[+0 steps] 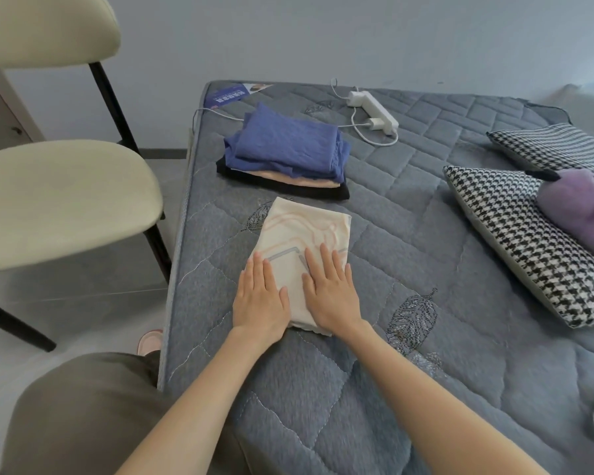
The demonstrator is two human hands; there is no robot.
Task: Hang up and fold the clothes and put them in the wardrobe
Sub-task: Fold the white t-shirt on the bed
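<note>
Squarely folded cream garment [306,234] near the mattress [408,217] edge, pinned flat beneath left hand [261,299] and right hand [330,289], fingers [325,257] straight, gripping nothing, probably smoothing creases. Beyond, apart, stack of folded clothes [285,149], blue topmost, likely destination.

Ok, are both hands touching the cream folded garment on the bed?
Touching. The head view shows the left hand and the right hand lying flat, palms down, on the near end of the cream garment.

Bright, soft, even light; faint shadows. Wide-angle bending curves the chair [59,200] at 9 o'clock. Edge at 4 o'clock blurred.
</note>
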